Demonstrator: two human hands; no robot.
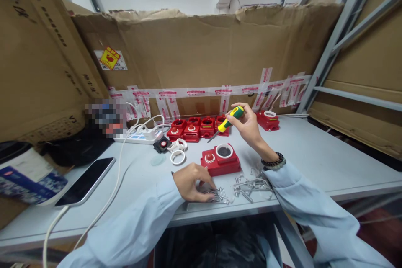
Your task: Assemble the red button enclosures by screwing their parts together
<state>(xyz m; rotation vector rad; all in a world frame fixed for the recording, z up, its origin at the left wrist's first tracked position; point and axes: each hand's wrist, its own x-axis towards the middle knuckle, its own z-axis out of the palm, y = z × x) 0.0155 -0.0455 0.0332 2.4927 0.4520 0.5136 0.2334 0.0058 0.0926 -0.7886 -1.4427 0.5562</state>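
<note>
My right hand (pixel 246 123) is closed around the yellow and green handle of a screwdriver (pixel 230 119), its shaft slanting down and left above the bench. Below the tip lies a red housing (pixel 220 168) with a white ring (pixel 224 151) around a dark round opening and a small red dome beside it. At the bench's front edge my left hand (pixel 194 181) pinches with thumb and forefinger at a pile of small silver screws (pixel 222 195). Exactly how many screws are between the fingertips is hidden. Longer metal pieces and clear plastic (pixel 251 186) lie right of the pile.
Several red housings (pixel 192 130) line the back, another (pixel 268 121) stands right. White rings (pixel 178 157), clear discs (pixel 158 159) and a black part (pixel 162 144) lie left of centre. A phone (pixel 86 181), white cable (pixel 117 180), power strip (pixel 138 137) and tub (pixel 29 173) occupy the left.
</note>
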